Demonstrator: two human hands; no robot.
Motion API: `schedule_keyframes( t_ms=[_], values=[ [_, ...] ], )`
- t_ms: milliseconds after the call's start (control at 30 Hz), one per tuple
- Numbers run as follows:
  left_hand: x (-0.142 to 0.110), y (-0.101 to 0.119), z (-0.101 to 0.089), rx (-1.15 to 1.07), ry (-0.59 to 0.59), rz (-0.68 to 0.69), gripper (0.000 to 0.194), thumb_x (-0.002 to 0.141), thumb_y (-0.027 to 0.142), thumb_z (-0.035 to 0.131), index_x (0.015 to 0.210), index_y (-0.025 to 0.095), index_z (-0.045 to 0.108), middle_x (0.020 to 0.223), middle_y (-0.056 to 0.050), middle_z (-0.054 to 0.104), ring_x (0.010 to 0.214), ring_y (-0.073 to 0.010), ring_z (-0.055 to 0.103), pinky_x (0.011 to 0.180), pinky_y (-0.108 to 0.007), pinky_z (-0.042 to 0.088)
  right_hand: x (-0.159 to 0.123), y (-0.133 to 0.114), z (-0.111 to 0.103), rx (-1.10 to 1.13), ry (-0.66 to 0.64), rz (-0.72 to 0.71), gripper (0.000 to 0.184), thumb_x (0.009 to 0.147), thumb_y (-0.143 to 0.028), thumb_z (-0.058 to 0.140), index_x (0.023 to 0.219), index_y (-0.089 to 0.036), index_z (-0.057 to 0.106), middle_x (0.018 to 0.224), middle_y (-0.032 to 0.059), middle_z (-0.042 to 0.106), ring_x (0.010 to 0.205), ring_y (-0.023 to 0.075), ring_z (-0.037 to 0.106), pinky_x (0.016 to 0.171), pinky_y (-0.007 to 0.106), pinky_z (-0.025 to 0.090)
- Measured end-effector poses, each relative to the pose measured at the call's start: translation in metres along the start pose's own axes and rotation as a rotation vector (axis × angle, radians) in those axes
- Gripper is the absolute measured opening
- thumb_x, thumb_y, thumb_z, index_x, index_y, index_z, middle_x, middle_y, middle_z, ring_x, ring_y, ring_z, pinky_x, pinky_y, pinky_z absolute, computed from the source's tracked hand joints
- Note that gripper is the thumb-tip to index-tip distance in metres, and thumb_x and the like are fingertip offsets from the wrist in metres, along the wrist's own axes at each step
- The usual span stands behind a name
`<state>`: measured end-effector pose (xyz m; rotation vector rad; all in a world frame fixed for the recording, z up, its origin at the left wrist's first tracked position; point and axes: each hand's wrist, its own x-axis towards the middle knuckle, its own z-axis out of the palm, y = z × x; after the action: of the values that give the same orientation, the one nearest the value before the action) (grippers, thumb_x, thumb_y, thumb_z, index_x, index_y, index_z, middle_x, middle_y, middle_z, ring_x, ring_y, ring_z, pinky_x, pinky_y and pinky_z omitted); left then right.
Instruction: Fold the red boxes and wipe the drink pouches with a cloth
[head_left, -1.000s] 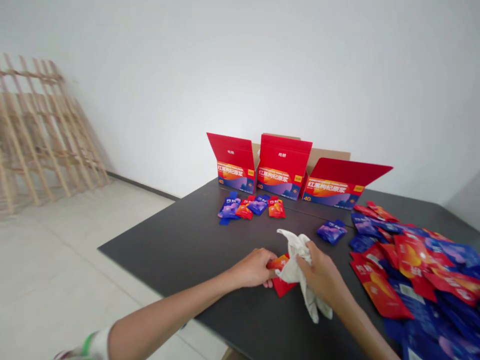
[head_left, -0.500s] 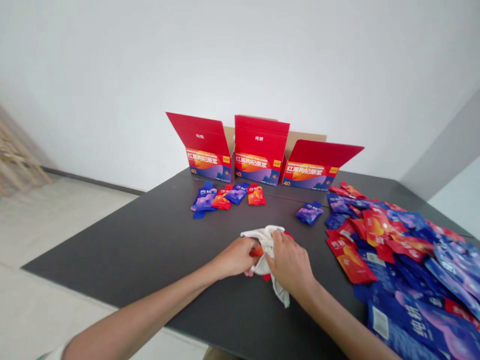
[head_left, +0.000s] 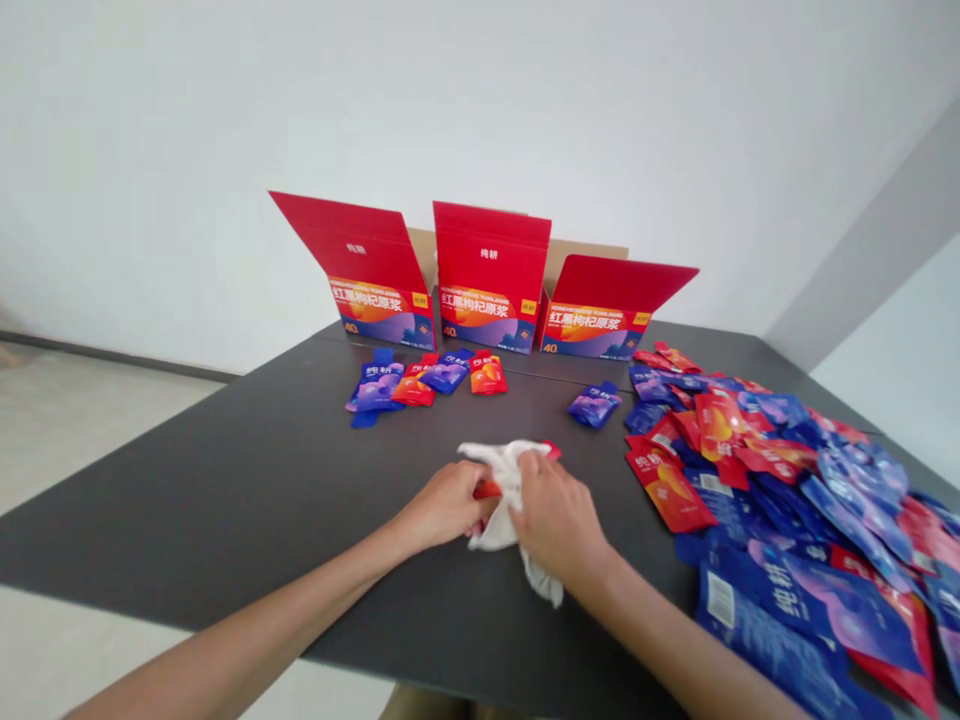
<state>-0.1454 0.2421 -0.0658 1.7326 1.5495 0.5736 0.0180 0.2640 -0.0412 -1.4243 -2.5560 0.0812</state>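
My left hand (head_left: 450,505) is closed on the edge of a red pouch (head_left: 487,489), just above the dark table (head_left: 247,510). A white cloth (head_left: 499,535) covers most of that pouch, so only small red patches show. My right hand (head_left: 559,510) grips the cloth and presses it over the pouch from the right; its fingertips are partly hidden. Beyond my hands lies a single blue pouch (head_left: 595,405). Farther left, a blue pouch (head_left: 377,386), a red pouch (head_left: 415,382), another blue pouch (head_left: 447,371) and a red pouch (head_left: 488,374) lie in a row.
Three open red cartons stand along the back: the left carton (head_left: 382,313), the middle carton (head_left: 487,318) and the right carton (head_left: 592,330). A large heap of red and blue pouches (head_left: 757,440) spreads over the table's right side. Behind rises a white wall (head_left: 480,100).
My view has swung to the right, so everything sits farther left in the picture. The cloth has come over the red pouch, hiding more of it, with both hands still gripping.
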Motion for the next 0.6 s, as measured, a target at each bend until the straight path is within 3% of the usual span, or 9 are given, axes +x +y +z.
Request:
schedule_keyframes(
  t_ms=[67,233,367,433,600],
  values=[
    [-0.001,0.0,0.0,0.043,0.021,0.027,0.009,0.072,0.023,0.047,0.07,0.017,0.054,0.055,0.002,0.061,0.05,-0.0126,0.059,0.05,-0.019,0.042,-0.001,0.0,0.001,0.014,-0.016,-0.045,0.025,0.077,-0.028,0.054,0.098,-0.021,0.044,0.101,0.0071,0.057,0.092,0.0224,0.054,0.07,0.029,0.043],
    [-0.002,-0.001,0.0,-0.051,-0.051,0.009,0.031,0.086,0.038,0.032,0.074,0.017,0.051,0.06,0.0,0.063,0.049,-0.0124,0.059,0.048,-0.02,0.042,0.008,0.009,-0.002,-0.02,-0.006,0.164,0.021,0.082,-0.029,0.048,0.1,-0.018,0.044,0.098,0.0091,0.058,0.092,0.0226,0.056,0.074,0.03,0.041],
    [-0.001,-0.001,0.001,0.093,0.075,0.052,0.023,0.083,0.03,0.039,0.072,0.017,0.054,0.064,-0.002,0.064,0.055,-0.0134,0.059,0.055,-0.021,0.042,-0.001,-0.001,-0.001,0.048,-0.009,-0.047,0.025,0.079,-0.029,0.05,0.102,-0.02,0.044,0.102,0.0078,0.057,0.095,0.0217,0.054,0.074,0.029,0.042],
    [-0.001,0.002,0.0,0.211,0.14,0.078,0.02,0.081,0.027,0.042,0.07,0.018,0.056,0.067,-0.002,0.064,0.061,-0.0147,0.06,0.059,-0.022,0.041,-0.001,-0.002,0.001,0.048,-0.008,-0.061,0.026,0.079,-0.03,0.051,0.102,-0.02,0.044,0.103,0.0073,0.057,0.095,0.0214,0.054,0.073,0.028,0.042],
    [-0.004,0.011,0.0,0.29,0.074,0.062,0.033,0.088,0.033,0.033,0.066,0.019,0.052,0.051,0.002,0.057,0.054,-0.0135,0.056,0.06,-0.022,0.039,0.012,0.014,0.0,-0.032,0.008,0.222,0.02,0.082,-0.029,0.046,0.099,-0.018,0.044,0.095,0.0077,0.059,0.088,0.0222,0.058,0.069,0.029,0.043]
  ],
)
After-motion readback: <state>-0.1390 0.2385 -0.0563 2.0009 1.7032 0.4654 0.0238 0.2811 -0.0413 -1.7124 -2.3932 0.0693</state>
